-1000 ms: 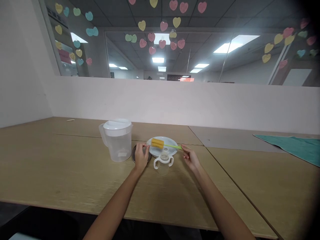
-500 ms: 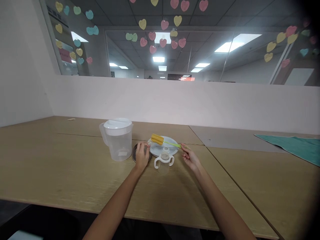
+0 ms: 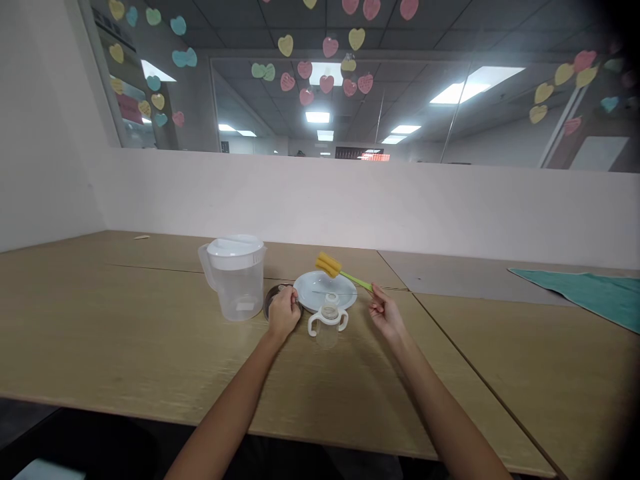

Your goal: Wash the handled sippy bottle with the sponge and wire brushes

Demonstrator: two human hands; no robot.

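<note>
My right hand [image 3: 385, 315] is closed on the green handle of a bottle brush [image 3: 336, 268]; its yellow sponge head hangs in the air above the far edge of a white plate [image 3: 314, 298]. My left hand [image 3: 283, 313] is curled over a small dark round dish [image 3: 270, 305] between the plate and a clear plastic pitcher [image 3: 235, 278] with a white lid. A clear baby bottle with two white handles [image 3: 327, 321] stands in front of the plate, between my hands.
Everything sits on a wooden table [image 3: 125, 333] made of joined panels. A teal cloth [image 3: 590, 293] lies at the far right. A low white partition [image 3: 350, 200] backs the table, with glass and paper hearts above.
My right hand has lifted the brush: the sponge head rose off the plate and moved right and up. My left hand closed further over the dark dish.
</note>
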